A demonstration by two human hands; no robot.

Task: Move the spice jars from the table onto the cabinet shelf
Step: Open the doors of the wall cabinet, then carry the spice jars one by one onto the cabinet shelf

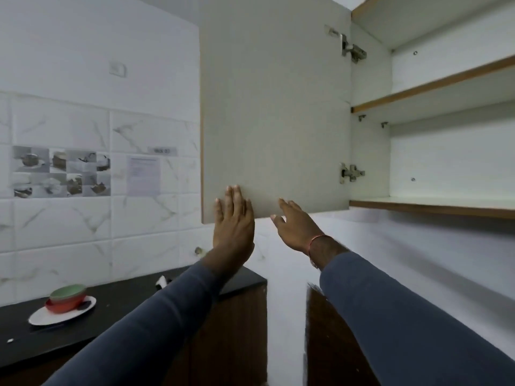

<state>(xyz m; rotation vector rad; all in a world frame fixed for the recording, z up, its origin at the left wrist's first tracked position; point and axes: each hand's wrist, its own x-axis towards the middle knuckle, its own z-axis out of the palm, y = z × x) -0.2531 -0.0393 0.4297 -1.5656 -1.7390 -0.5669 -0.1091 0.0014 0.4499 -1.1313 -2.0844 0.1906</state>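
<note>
Standing beside the person, I saw both arms in dark blue sleeves lifted toward the wall cabinet. The cabinet door was swung wide open, showing its pale inner face and two metal hinges, the upper hinge and the lower hinge. The left hand was flat, with straight fingers close together, and it lay over the lower corner of the door, grasping nothing. The right hand, with a red thread on the wrist, was just beside it at the bottom edge of the door. Its fingers were loose and spread and held nothing, and I could not tell if they touched the edge. To the right, the cabinet shelf at the bottom and the middle shelf above it showed their brown front edges. Where the spice jars were I could not tell from this view. Low on the left there was a black countertop, and on it a white plate carried a green bowl nested in a red bowl. Behind it rose the tiled wall, with a sheet of paper fixed to it.
</note>
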